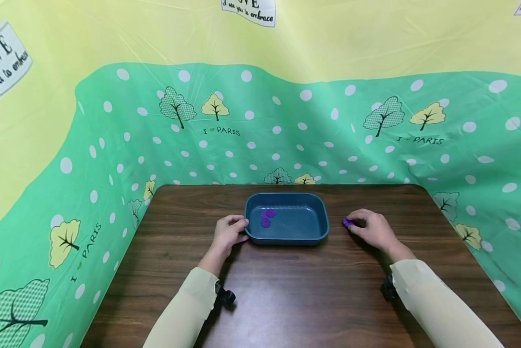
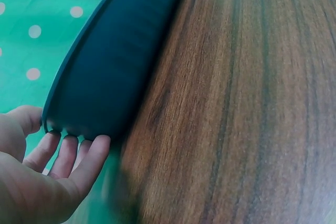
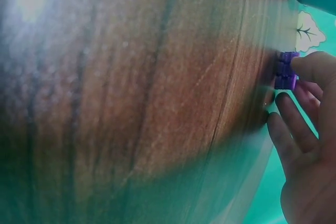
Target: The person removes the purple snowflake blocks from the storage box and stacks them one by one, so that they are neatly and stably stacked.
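A dark blue rectangular tray stands on the table, with several purple flower-shaped pieces at the left of its floor. My left hand holds the tray's left end; in the left wrist view the left hand has its thumb at the rim and its fingertips against the outer wall. Right of the tray, my right hand pinches a purple piece at the table surface. In the right wrist view, that purple piece looks ridged, held by the thumb and fingers of the right hand.
The brown wood-grain table extends in front of the tray and to both sides. A green and yellow printed cloth hangs behind and beside the table. A black wrist device sits at the left cuff, another at the right.
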`<action>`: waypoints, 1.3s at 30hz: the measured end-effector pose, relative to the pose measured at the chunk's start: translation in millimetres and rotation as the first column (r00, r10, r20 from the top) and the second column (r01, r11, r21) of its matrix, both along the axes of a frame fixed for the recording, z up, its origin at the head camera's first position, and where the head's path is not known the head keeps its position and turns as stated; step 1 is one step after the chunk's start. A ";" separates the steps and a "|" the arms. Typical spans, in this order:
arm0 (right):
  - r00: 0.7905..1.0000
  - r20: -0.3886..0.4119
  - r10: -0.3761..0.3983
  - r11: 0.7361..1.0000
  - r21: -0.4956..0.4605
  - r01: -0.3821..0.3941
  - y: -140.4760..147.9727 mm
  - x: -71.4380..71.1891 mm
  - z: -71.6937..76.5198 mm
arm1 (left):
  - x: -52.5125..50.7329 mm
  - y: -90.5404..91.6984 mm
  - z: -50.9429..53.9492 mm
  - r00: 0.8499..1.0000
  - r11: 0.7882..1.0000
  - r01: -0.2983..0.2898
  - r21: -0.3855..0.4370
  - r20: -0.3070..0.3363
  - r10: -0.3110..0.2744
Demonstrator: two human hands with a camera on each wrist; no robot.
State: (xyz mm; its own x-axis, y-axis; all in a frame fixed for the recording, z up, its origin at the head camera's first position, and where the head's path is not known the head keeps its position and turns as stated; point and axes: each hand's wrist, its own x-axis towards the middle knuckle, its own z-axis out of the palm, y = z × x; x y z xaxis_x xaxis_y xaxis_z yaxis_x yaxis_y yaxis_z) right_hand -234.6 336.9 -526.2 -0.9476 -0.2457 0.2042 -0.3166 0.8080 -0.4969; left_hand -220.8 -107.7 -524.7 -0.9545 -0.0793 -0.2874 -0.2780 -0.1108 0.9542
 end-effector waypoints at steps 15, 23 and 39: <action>1.000 -0.016 0.002 1.000 0.001 -0.002 -1.8 0.8 2.2 | 1.0 -0.7 1.6 1.000 1.000 0.001 0.008 0.002 -0.001; 1.000 0.019 -0.003 1.000 -0.004 0.003 0.3 0.3 8.6 | 1.7 -1.3 0.1 1.000 1.000 0.006 0.011 0.002 -0.006; 0.994 -0.055 0.093 0.995 -0.020 -0.094 -37.2 -33.7 70.2 | -0.4 -1.5 0.2 1.000 1.000 0.013 0.014 -0.003 -0.013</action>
State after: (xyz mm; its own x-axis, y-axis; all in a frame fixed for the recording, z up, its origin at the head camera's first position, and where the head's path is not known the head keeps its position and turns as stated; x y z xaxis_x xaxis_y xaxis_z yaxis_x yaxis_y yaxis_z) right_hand -268.3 299.7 -456.0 -0.9083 -0.3274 0.2605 -0.4167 0.7627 -0.4946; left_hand -221.2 -109.2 -524.5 -0.9564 -0.0625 -0.2852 -0.2765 -0.1204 0.9534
